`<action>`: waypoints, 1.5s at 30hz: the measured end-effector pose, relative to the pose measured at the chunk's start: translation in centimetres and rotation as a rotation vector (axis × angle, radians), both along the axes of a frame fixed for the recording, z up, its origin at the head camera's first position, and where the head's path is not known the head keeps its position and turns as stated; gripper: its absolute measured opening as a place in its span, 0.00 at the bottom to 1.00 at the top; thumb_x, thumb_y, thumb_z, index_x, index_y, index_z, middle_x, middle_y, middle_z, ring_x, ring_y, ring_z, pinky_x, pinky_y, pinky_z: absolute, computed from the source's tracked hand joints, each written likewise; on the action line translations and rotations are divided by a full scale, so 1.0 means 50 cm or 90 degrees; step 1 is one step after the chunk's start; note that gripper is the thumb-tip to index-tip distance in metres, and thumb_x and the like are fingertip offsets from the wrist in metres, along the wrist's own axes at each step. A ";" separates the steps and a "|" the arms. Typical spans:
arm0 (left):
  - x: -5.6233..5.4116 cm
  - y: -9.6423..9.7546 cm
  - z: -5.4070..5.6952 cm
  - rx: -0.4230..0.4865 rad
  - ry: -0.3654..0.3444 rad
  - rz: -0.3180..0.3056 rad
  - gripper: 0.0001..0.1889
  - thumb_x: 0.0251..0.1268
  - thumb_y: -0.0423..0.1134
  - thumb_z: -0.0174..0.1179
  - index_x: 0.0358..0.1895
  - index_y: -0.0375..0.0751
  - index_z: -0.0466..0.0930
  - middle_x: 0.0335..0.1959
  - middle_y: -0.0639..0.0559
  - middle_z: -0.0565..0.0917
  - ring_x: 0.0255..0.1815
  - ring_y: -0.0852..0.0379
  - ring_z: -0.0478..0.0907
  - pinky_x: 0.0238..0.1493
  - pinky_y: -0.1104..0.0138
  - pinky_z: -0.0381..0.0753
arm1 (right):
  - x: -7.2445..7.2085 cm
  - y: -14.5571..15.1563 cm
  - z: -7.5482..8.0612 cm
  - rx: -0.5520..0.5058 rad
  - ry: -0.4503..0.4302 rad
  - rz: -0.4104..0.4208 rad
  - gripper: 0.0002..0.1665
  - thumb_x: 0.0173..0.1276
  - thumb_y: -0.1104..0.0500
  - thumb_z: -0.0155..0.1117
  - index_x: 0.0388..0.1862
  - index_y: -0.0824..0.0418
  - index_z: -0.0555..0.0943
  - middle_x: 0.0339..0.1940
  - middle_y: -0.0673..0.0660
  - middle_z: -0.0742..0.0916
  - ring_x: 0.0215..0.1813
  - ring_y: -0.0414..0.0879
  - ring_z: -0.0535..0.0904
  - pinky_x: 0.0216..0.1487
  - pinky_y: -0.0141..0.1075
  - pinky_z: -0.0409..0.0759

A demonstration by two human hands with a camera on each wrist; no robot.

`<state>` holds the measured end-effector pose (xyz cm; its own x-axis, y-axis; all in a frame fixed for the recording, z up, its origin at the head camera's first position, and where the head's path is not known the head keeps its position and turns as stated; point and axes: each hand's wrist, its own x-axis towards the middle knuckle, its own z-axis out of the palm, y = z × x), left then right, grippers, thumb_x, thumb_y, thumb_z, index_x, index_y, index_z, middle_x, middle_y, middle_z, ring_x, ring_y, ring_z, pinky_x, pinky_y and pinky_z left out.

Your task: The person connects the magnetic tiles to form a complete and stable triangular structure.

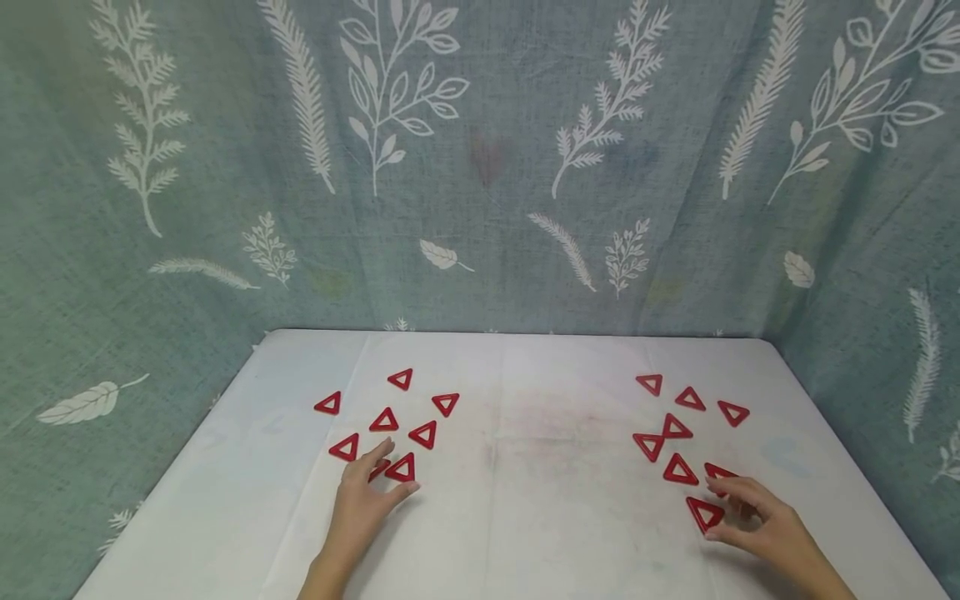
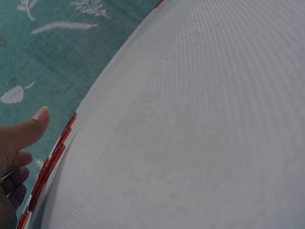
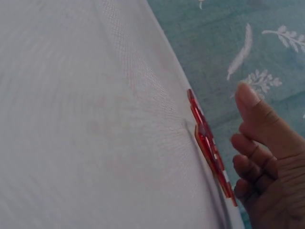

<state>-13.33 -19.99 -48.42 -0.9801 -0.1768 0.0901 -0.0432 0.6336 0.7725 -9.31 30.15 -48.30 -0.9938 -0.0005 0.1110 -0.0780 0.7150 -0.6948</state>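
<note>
In the head view my left hand hovers over the left group of hollow red triangles, thumb and fingers spread. Its thumb tip is beside one red triangle, and its fingers partly hide another triangle. On the right side, my right hand has its thumb and index finger apart around the near corner triangle. Its index fingertip overlaps a further triangle. Both wrist views show nothing between thumb and fingers; triangles appear edge-on beside the left hand and the right hand.
Several more red triangles lie flat in the left group and the right group, two of the right ones touching at a corner. They rest on a white table. A green leaf-patterned cloth surrounds the table's back and sides.
</note>
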 end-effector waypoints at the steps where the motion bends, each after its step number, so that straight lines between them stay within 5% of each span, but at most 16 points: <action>1: -0.001 0.000 -0.003 -0.008 -0.001 -0.001 0.40 0.45 0.41 0.75 0.65 0.43 0.69 0.59 0.48 0.77 0.59 0.50 0.70 0.59 0.54 0.71 | 0.000 0.001 -0.002 -0.005 -0.029 -0.007 0.38 0.44 0.51 0.79 0.55 0.62 0.79 0.42 0.53 0.79 0.34 0.36 0.71 0.35 0.26 0.74; 4: -0.002 0.000 -0.011 -0.023 -0.008 -0.004 0.39 0.45 0.41 0.74 0.65 0.43 0.70 0.58 0.49 0.78 0.57 0.52 0.69 0.58 0.55 0.71 | -0.001 0.004 -0.009 -0.013 -0.111 -0.027 0.41 0.46 0.46 0.77 0.58 0.62 0.77 0.45 0.55 0.79 0.35 0.37 0.72 0.36 0.26 0.75; 8: -0.002 0.005 -0.014 -0.041 -0.002 -0.008 0.38 0.46 0.40 0.74 0.65 0.40 0.70 0.58 0.47 0.79 0.55 0.51 0.68 0.56 0.54 0.71 | -0.001 0.007 -0.022 -0.019 -0.142 -0.026 0.40 0.47 0.48 0.77 0.58 0.63 0.77 0.45 0.55 0.79 0.35 0.38 0.73 0.37 0.26 0.76; 19: -0.005 0.006 -0.021 -0.099 0.007 -0.023 0.33 0.50 0.37 0.71 0.63 0.37 0.72 0.56 0.47 0.80 0.54 0.52 0.69 0.54 0.55 0.72 | -0.008 0.006 -0.036 0.044 -0.133 -0.005 0.32 0.46 0.49 0.77 0.52 0.57 0.83 0.46 0.54 0.80 0.43 0.42 0.74 0.43 0.30 0.80; 28: 0.004 0.000 -0.032 -0.152 0.031 -0.059 0.29 0.48 0.40 0.72 0.58 0.43 0.78 0.48 0.52 0.80 0.50 0.56 0.72 0.53 0.57 0.74 | -0.010 -0.006 -0.036 0.055 -0.118 -0.013 0.29 0.43 0.49 0.79 0.45 0.59 0.86 0.41 0.53 0.81 0.37 0.39 0.72 0.36 0.25 0.76; 37: 0.001 0.000 -0.043 -0.105 0.105 -0.063 0.24 0.44 0.37 0.73 0.51 0.44 0.83 0.44 0.58 0.85 0.46 0.58 0.77 0.49 0.64 0.77 | -0.014 -0.003 -0.025 0.076 -0.129 0.001 0.26 0.45 0.51 0.77 0.45 0.58 0.86 0.38 0.51 0.79 0.37 0.39 0.71 0.37 0.25 0.76; 45: -0.002 0.003 -0.043 -0.045 0.068 -0.057 0.22 0.44 0.36 0.73 0.48 0.45 0.84 0.43 0.57 0.86 0.48 0.57 0.78 0.51 0.65 0.77 | -0.013 -0.012 -0.032 0.054 -0.141 -0.009 0.23 0.48 0.50 0.76 0.43 0.59 0.87 0.38 0.50 0.80 0.39 0.40 0.71 0.37 0.25 0.76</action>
<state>-13.44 -19.85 -50.55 -0.9760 -0.0780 0.2034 0.0960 0.6842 0.7229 -9.95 29.53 -49.92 -0.9939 0.0128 -0.1097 0.0797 0.7713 -0.6315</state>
